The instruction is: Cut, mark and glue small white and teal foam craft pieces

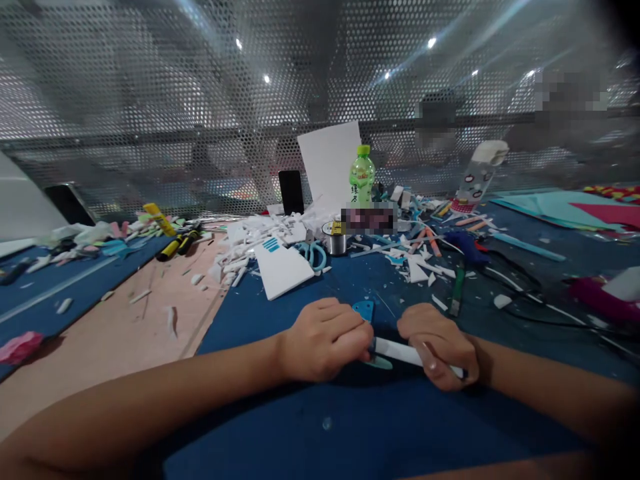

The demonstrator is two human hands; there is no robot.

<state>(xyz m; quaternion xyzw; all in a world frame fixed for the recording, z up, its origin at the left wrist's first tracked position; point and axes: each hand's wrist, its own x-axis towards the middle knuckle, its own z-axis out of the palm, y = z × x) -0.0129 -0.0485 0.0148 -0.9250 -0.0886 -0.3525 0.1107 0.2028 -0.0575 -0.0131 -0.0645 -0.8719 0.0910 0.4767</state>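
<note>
A white flat strip (pixel 400 351) with dark ends runs between my two hands, a little above the blue mat. My left hand (pixel 327 340) is closed at its left end. Curled round its right end is my right hand (pixel 440 343), with the thumb lying along it. A blue piece with small holes (pixel 364 309) shows just behind my left fingers. Under the strip, a pale teal rounded piece (pixel 381 363) sticks out from my left fist; the fingers hide the rest of both.
Behind my hands lie a white board piece (pixel 281 268) with blue stripes, blue-handled scissors (pixel 314 255), a wire spool (pixel 334 240) and many white scraps (pixel 250 240). A green bottle (pixel 362 177) and a clear bottle (pixel 475 180) stand farther back. Cables (pixel 525 287) cross the right side.
</note>
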